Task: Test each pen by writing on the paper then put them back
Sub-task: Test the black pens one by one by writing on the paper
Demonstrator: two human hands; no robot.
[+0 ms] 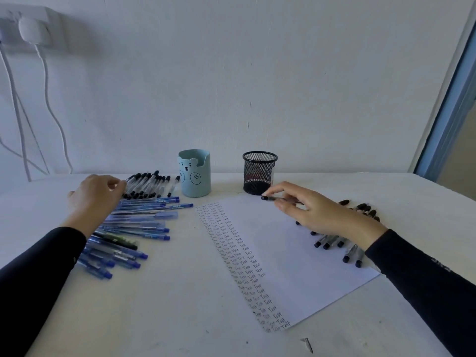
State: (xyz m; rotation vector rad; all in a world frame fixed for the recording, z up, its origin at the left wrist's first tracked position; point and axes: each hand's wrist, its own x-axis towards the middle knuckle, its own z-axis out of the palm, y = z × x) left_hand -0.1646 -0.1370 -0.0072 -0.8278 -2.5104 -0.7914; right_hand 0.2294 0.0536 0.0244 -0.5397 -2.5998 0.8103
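— Where the wall runs off to the far left, what hangs there?

— A white charger (31, 29) is plugged in on the wall (257, 73), and its white cables (49, 99) drop behind the table (180, 305).

— And the left hand?

— The left hand (95, 197), in a dark sleeve (38, 266), lies palm down at the back left of the table. Its fingers are curled in and bunched together, the tips right at the near ends of a row of clear pens (146, 185) with black caps. Whether they pinch one, I cannot tell. Beside the wrist a fan of blue pens (139, 228) lies flat, with a dark green pen (116, 239) among them.

— Toward the middle?

— A pale blue bear cup (195, 181) stands upright just right of the clear pens, and a black mesh cup (258, 173) stands upright further right, both near the wall. In front of them lies the paper (309, 266), set at an angle, its left margin filled with columns of the word "Test".

— The right hand?

— The right hand (319, 215) is over the paper's far right part, thumb and fingertips pinching a black pen (271, 198). That pen lies almost level, its end pointing left, just in front of the mesh cup. Under and beyond the wrist, a heap of dark-capped pens (332, 243) rests on the paper's right edge.
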